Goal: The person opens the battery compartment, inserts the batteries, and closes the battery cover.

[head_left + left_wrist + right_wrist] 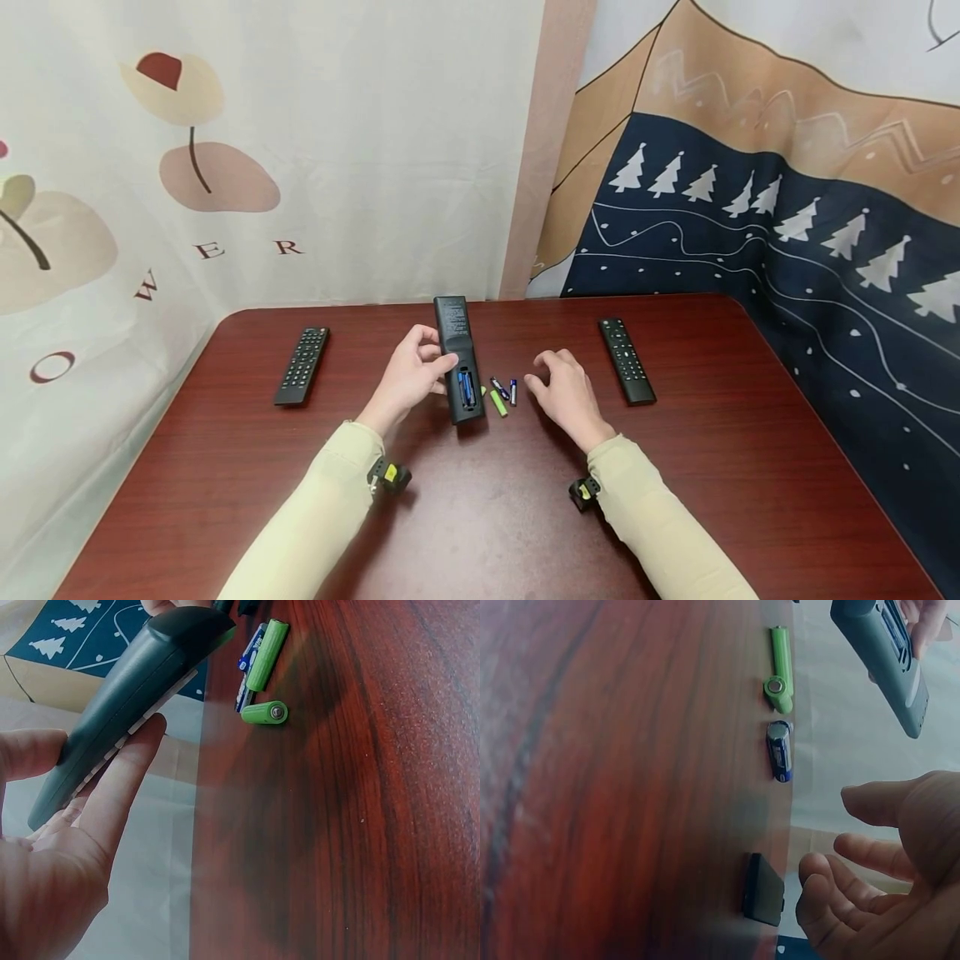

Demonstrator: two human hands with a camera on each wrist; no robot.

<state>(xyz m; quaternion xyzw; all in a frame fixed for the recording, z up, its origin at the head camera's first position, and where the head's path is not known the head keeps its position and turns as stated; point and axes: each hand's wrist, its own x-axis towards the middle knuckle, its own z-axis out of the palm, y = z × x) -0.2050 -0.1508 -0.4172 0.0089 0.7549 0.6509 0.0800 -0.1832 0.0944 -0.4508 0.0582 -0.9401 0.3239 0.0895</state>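
My left hand (pixel 408 372) grips a black remote control (pixel 454 329) raised off the table, its back turned up. The thumb lies on the back, with fingers beneath in the left wrist view. The battery compartment is uncovered, and blue batteries (pixel 467 389) sit inside. Beside the remote lie loose batteries: a green battery (pixel 498 403), a second green battery (pixel 262 713), and blue batteries, one a blue battery (pixel 513 392) standing nearest my right hand (pixel 566 392). That hand holds nothing, fingers loosely bent, just right of the batteries and above the table.
Another black remote control (pixel 303 367) lies buttons up at the left of the brown table (pixel 480 517). A third remote (pixel 627 362) lies buttons up at the right. Printed curtains (pixel 390 150) hang behind the table's far edge.
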